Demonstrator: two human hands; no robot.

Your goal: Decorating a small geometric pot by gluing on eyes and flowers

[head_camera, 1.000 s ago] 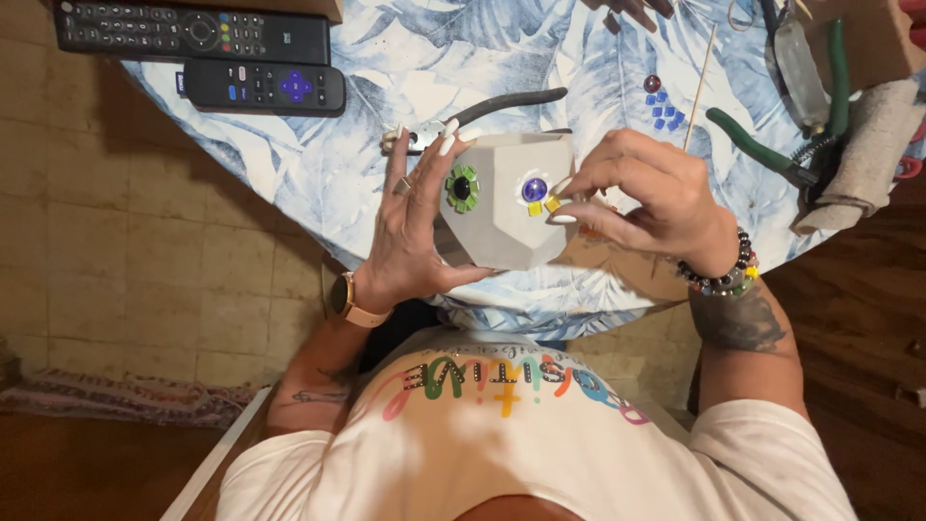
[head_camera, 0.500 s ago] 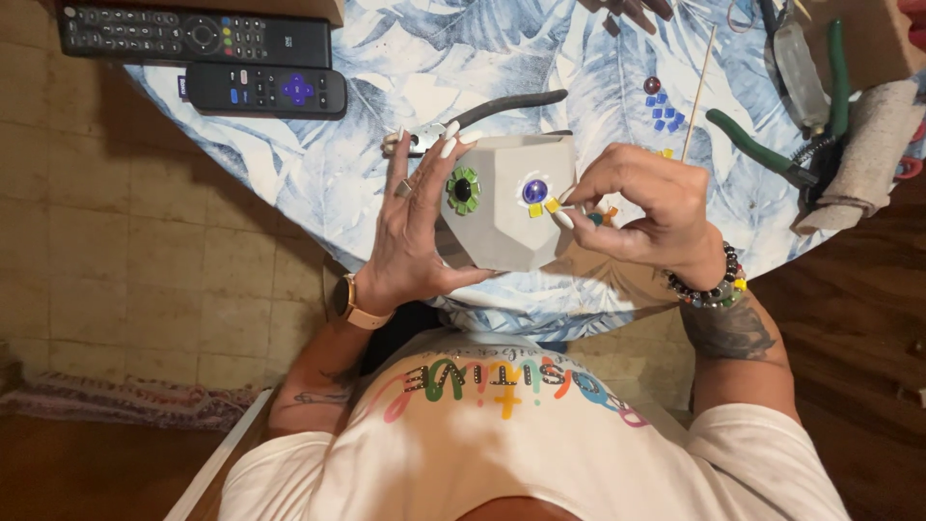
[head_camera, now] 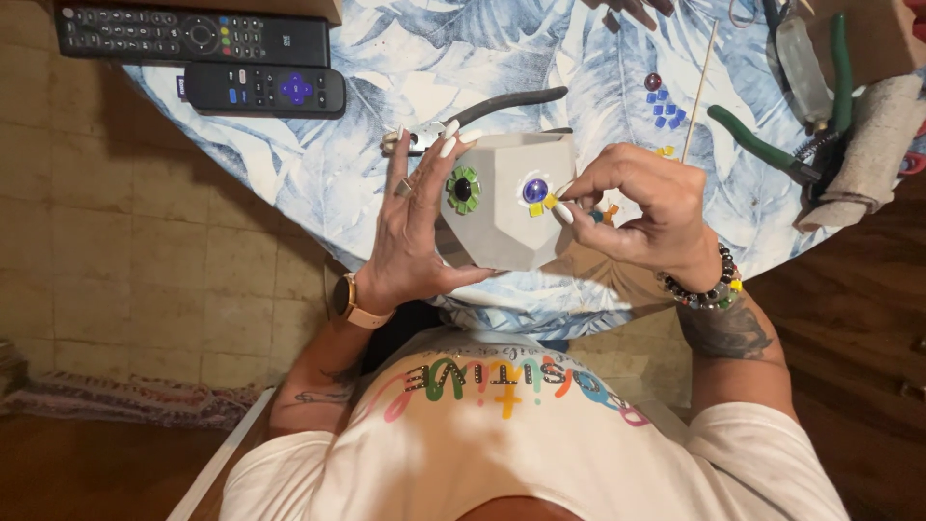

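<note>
Dead center of the frame there's a grey faceted pot [head_camera: 506, 207], held up over the near edge of the round table [head_camera: 386, 125] with the blue leaf-print cloth. The left hand [head_camera: 415, 227] has its grip wrapped around the pot's left side, fingers up along the face and thumb underneath, right beside a green flower made of tiles [head_camera: 463, 189]. The right hand [head_camera: 641, 207] comes in from the right, its grip pinched closed on a small yellow tile [head_camera: 550, 202] pressed against the pot just beside a purple gem [head_camera: 535, 190]. Grey pliers [head_camera: 482, 111] lie just behind the pot. Two remotes [head_camera: 227, 63] sit upper left, loose blue tiles [head_camera: 666, 108] and green-handled pliers [head_camera: 772, 145] upper right.
</note>
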